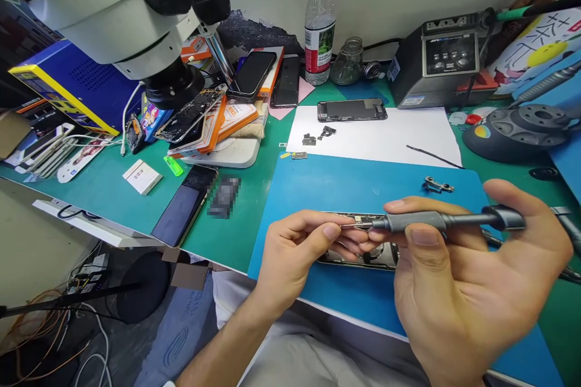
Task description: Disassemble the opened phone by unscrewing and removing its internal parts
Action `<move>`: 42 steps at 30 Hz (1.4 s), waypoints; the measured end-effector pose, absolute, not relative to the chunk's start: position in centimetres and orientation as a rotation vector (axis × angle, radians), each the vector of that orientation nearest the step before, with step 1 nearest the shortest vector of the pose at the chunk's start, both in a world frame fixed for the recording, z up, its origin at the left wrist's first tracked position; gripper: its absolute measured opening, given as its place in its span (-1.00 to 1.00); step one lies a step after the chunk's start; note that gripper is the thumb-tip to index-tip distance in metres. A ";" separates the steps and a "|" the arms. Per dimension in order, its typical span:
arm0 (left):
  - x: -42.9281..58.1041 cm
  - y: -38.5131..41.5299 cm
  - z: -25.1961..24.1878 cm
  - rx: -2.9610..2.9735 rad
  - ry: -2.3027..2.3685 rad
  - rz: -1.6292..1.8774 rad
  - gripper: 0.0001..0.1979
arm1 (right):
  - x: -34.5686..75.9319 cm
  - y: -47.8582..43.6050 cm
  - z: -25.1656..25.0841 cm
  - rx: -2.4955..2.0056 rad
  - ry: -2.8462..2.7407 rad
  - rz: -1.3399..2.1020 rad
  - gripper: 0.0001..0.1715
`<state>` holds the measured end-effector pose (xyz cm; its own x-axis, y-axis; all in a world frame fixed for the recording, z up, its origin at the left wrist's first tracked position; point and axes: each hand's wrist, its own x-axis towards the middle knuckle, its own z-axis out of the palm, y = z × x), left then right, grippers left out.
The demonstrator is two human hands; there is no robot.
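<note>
My right hand (472, 278) grips a grey precision screwdriver (415, 222) by its knurled handle, the end cap resting near the base of the index finger. The screwdriver lies nearly level, tip toward the left. My left hand (295, 248) pinches at the thin bit with thumb and index finger. Below both hands, an opened phone body (358, 260) lies on the blue mat (318, 187); the fingers hide much of it. A small metal bracket part (438, 185) sits on the mat beyond my right hand.
A white sheet (408, 139) holds a phone screen part (352, 110) and small parts (327, 132). A microscope (172, 81) overhangs the left side. Behind stand a bottle (319, 30), a glass jar (348, 63) and a soldering station (438, 63). A dark phone (186, 202) lies left.
</note>
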<state>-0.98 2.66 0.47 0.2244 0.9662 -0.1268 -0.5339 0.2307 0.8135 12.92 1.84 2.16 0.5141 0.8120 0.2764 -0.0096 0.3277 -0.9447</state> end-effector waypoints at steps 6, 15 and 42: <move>-1.0 2.7 0.4 0.723 0.739 1.172 -0.79 | 12.9 1.9 2.1 -1.120 -0.890 0.628 -0.38; -1.0 2.8 0.2 0.701 0.703 1.195 -0.91 | 12.7 1.9 2.1 -1.125 -0.901 0.634 -0.37; -1.1 2.9 0.3 0.675 0.703 1.165 -0.89 | 13.5 1.8 2.0 -1.110 -0.866 0.801 -0.37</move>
<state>-1.06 2.86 0.27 0.2394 0.9609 -0.1391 -0.5711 0.2552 0.7802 13.55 1.82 2.02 0.4435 0.8783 0.1785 -0.1097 0.2508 -0.9618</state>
